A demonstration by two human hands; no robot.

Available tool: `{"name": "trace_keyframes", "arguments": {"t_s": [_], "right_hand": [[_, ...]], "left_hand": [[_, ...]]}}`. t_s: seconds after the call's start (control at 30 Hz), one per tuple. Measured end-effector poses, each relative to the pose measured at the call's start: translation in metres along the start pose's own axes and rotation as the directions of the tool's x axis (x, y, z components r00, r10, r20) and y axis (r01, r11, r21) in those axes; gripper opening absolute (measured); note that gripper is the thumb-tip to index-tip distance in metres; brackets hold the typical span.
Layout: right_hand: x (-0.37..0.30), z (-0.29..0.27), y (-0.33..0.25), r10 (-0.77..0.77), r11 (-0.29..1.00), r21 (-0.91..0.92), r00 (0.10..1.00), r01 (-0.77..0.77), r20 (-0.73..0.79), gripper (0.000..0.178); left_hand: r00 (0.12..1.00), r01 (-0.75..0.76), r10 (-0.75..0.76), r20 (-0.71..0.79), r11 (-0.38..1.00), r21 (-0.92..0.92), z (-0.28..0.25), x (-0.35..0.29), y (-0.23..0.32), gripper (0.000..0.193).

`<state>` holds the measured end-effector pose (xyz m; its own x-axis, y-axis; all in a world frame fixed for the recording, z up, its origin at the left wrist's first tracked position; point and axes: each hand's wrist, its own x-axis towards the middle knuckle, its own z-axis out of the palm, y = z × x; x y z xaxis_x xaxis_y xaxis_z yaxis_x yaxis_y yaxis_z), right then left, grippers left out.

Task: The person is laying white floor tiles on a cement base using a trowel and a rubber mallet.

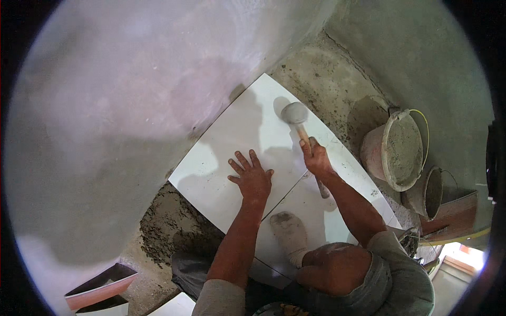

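My left hand [253, 180] lies flat with spread fingers on a large white floor tile [226, 131]. In my right hand [318, 159] is a rubber mallet [294, 112] with a grey head and a wooden handle. The mallet's head hangs over the far right part of the tile, its shadow close beside it; whether it touches the surface I cannot tell. A dark joint separates this tile from a second white tile [329, 221] nearer to me, where my socked foot [289, 231] rests.
Grey plastered walls [105, 105] meet in the far corner. Wet mortar [176, 224] lies left of the tile. At right stand a bucket [403, 150] full of grey mix and a smaller bucket [433, 194]. Cut tile pieces [103, 289] lie at lower left.
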<state>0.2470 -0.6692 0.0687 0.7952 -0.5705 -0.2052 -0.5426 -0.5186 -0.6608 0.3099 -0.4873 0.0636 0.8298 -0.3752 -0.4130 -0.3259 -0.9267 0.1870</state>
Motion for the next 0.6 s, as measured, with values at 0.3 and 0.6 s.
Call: {"name": "trace_keyframes", "arguments": {"t_s": [0.3, 0.6], "right_hand": [[-0.026, 0.002, 0.026, 0.093, 0.995, 0.05, 0.993, -0.09, -0.066, 0.04], [-0.144, -0.069, 0.122, 0.147, 0.929, -0.306, 0.966, -0.209, -0.214, 0.029]], "left_hand": [[0.997, -0.033, 0.028, -0.076, 0.997, -0.069, 0.011, -0.011, -0.02, 0.075], [0.89, 0.248, -0.387, -0.241, 0.855, -0.455, 0.053, -0.111, -0.124, 0.067]]}}
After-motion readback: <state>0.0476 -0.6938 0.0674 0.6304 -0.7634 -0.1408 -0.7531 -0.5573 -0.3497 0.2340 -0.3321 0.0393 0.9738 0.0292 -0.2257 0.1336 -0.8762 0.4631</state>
